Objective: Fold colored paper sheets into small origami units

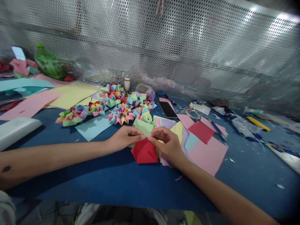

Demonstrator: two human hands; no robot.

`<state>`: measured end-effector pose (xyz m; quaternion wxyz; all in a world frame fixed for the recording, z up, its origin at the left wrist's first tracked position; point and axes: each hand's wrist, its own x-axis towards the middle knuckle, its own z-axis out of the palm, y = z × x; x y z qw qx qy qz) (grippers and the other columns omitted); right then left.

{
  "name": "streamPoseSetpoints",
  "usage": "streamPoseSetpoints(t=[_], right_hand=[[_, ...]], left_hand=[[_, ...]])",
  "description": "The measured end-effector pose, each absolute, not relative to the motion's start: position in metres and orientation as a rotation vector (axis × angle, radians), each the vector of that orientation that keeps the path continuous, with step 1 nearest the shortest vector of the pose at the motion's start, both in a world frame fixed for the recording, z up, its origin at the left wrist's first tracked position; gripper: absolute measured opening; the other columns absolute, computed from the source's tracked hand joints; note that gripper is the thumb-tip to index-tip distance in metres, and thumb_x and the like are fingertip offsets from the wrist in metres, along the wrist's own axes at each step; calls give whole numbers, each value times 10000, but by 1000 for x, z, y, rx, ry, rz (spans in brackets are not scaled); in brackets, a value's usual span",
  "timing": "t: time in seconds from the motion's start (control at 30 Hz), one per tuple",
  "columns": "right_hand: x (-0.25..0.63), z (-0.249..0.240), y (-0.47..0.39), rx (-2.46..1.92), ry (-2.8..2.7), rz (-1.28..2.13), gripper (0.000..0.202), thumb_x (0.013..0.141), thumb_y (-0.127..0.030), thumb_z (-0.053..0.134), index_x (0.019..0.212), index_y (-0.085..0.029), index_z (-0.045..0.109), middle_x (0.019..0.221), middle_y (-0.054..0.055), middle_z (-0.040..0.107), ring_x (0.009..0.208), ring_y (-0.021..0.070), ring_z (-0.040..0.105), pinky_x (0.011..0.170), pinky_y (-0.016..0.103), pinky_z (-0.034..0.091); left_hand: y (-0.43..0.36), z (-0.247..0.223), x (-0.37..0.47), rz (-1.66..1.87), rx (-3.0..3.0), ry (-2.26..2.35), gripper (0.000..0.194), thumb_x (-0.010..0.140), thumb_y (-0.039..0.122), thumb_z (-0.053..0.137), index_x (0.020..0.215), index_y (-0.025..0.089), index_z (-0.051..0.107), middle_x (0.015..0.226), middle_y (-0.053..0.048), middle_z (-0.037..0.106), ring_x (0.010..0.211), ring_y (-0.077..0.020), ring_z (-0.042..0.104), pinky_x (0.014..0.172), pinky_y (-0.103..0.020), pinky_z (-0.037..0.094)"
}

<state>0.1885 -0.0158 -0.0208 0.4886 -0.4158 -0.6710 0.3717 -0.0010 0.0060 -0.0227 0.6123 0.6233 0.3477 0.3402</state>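
A folded sheet of red paper (145,153) is held near the table's front edge. My left hand (125,137) pinches its top edge from the left, thumb and fingertips pressed together. From the right, my right hand (167,143) grips the same top edge between thumb and fingers. The two sets of fingertips almost meet. Just behind them lies a pale green paper square (144,126). Purple and yellow sheets (178,131) lie partly hidden behind my right hand. Beyond my hands is a heap of multicoloured folded-paper shapes (122,112).
A black phone (167,109) lies behind the papers. A red square (202,131) and pink sheet (211,154) are to the right. Red scissors (9,105), a white block (18,129) and a green bottle (48,62) stand left. Perforated metal panelling (145,40) closes the back.
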Motion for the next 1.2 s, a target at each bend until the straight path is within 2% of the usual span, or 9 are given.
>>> streamPoseSetpoints(t=[0.47, 0.67, 0.83, 1.0, 1.2], right_hand=[[189, -20, -18, -1028, -1633, 916, 177, 720, -215, 687, 861, -199, 583, 756, -1, 641, 737, 125, 642, 729, 249, 530], [188, -18, -18, -1023, -1640, 918, 183, 720, -217, 684, 870, -201, 580, 751, -1, 633, 734, 129, 634, 730, 262, 526], [188, -19, -18, -1034, -1636, 906, 177, 720, -227, 680, 859, -195, 576, 757, 8, 627, 731, 136, 629, 739, 278, 525], [188, -19, -18, -1089, -1687, 941, 167, 741, -272, 662, 875, -190, 604, 777, 19, 639, 746, 147, 630, 712, 271, 515], [188, -17, -17, -1184, -1782, 885, 174, 777, -348, 618, 761, -175, 622, 727, 34, 646, 705, 165, 618, 639, 270, 489]], left_hand=[[6, -23, -1, 796, 1464, 788, 178, 753, 295, 667, 771, 118, 672, 593, 22, 607, 476, -46, 464, 428, -136, 320], [5, -24, -1, 753, 1450, 809, 222, 781, 345, 627, 820, 130, 670, 630, 10, 631, 499, -62, 508, 446, -142, 366], [5, -24, 0, 768, 1432, 817, 207, 733, 319, 677, 806, 125, 672, 707, -26, 676, 583, -102, 575, 511, -176, 424], [6, -27, -2, 793, 1501, 773, 205, 751, 315, 665, 802, 117, 683, 682, -29, 674, 571, -99, 562, 492, -179, 384], [6, -25, -2, 813, 1481, 783, 172, 749, 289, 672, 774, 119, 667, 669, -15, 663, 551, -80, 542, 478, -162, 371]])
